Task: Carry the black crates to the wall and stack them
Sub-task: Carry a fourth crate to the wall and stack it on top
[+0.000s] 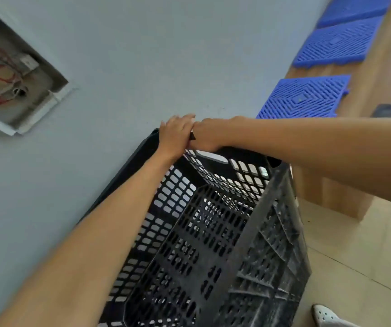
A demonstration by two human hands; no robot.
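Observation:
A black perforated plastic crate point(213, 232) fills the lower middle of the head view, its far side close against the pale grey wall point(142, 55). I look down into its open top. Through the slotted bottom I see more black lattice, so it seems to sit on another crate; I cannot tell how many are below. My left hand point(175, 135) and my right hand point(207, 138) are side by side, both closed over the crate's far rim next to the wall, touching each other.
An open electrical box point(13, 76) with red wires is set in the wall at left. Several blue slatted plastic panels point(305, 97) lie on a wooden platform point(378, 86) along the wall at right. Tiled floor point(354, 256) and a white shoe point(324, 315) are at bottom right.

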